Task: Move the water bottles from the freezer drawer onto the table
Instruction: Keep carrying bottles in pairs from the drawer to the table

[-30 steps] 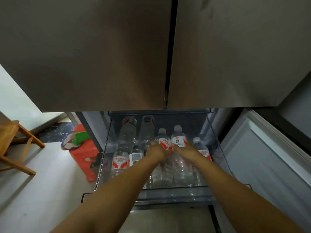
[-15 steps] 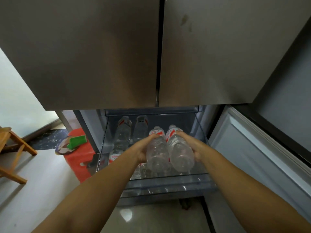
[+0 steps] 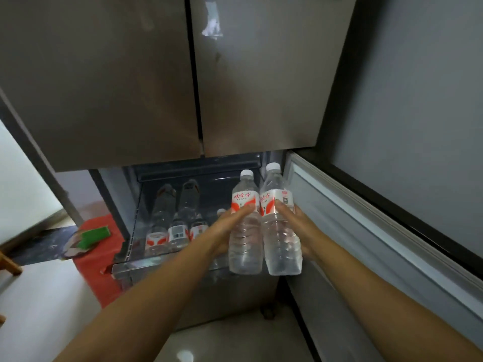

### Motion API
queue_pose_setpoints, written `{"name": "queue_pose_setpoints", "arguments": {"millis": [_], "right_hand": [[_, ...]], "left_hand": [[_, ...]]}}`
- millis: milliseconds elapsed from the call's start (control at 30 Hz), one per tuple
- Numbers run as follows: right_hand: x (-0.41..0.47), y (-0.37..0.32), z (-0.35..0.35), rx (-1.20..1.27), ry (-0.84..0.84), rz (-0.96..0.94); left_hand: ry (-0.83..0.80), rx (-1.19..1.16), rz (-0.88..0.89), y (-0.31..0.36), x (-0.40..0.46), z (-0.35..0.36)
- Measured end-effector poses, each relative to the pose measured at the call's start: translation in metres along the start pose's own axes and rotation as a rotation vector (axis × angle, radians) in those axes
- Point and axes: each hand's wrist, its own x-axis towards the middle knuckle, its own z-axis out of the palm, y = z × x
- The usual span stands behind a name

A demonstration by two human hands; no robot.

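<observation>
Clear bottles (image 3: pixel 264 231): 2 upright, touching, left hand (image 3: pixel 224 231), right hand (image 3: pixel 300 231) gripping.

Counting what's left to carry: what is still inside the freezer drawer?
Inside the freezer drawer at least five water bottles show: two lying at the back, three label-up in front. The left forearm and two held bottles cover its right part.

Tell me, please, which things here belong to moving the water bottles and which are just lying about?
Part of the job:
- left hand gripping the left bottle
- right hand gripping the right bottle
- bottles left in the freezer drawer
- freezer drawer

Just lying about:
- red stool
- green object on it
- wooden chair
</observation>
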Motion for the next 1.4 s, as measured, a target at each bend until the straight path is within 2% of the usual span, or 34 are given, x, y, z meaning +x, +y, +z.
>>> {"name": "queue_pose_setpoints", "arguments": {"millis": [133, 300, 600, 800, 933, 1133, 1400], "right_hand": [[-0.039, 0.015, -0.008, -0.244, 0.271, -0.155], [-0.073, 0.034, -0.019, -0.351, 0.485, -0.199], [-0.132, 0.084, -0.005, -0.362, 0.805, -0.140], [-0.189, 0.131, -0.004, -0.311, 0.991, -0.106], [-0.240, 0.157, -0.012, -0.258, 1.113, -0.087], [-0.340, 0.191, -0.033, -0.214, 1.389, 0.017], [-0.523, 0.257, -0.048, -0.161, 1.688, 0.100]], "left_hand": [[0.047, 0.243, 0.114, -0.022, -0.010, 0.026], [0.032, 0.529, 0.208, -0.035, -0.016, 0.039], [-0.163, 0.788, 0.240, -0.054, -0.035, 0.019], [-0.295, 0.837, 0.207, -0.094, -0.033, 0.025], [-0.476, 0.911, 0.176, -0.134, -0.039, 0.056], [-0.737, 0.985, 0.145, -0.201, -0.081, 0.129], [-1.020, 1.032, 0.091, -0.307, -0.195, 0.245]]}}
